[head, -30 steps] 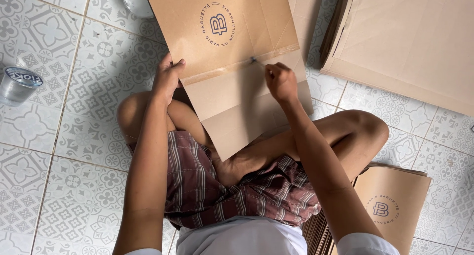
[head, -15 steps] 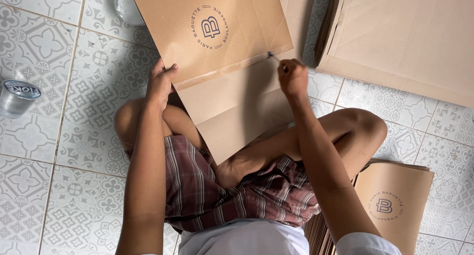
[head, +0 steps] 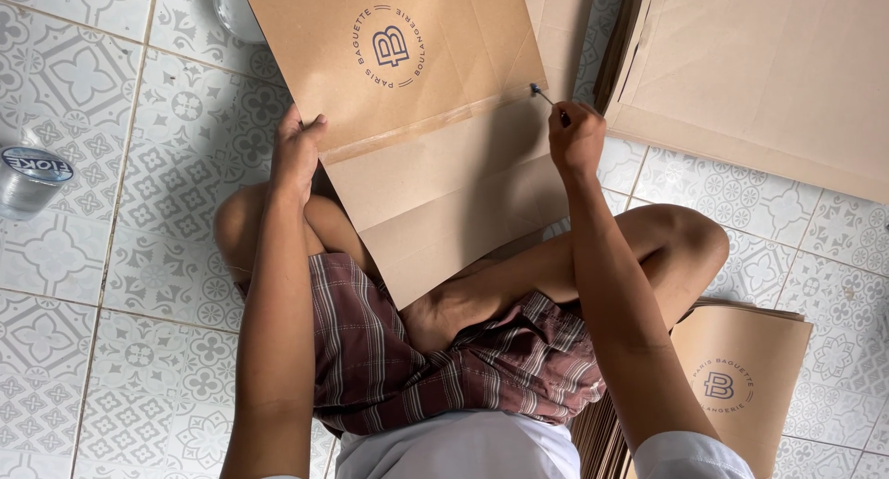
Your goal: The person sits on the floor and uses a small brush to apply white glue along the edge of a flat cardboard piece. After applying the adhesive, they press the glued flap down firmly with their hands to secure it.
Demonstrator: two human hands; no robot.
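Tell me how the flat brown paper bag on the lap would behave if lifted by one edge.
The brown paper bag looks thin and creased, so it would probably droop. Held flat by the left hand alone, it seems light. It likely tears easily.

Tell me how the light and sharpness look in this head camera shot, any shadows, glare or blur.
Head view: soft, even daylight and no hard glare; the brown paper sheet casts a dim shadow across its lower flap and onto the legs; the left hand, the right hand and the thin tool are sharp; the tiled floor bends slightly toward the frame edges.
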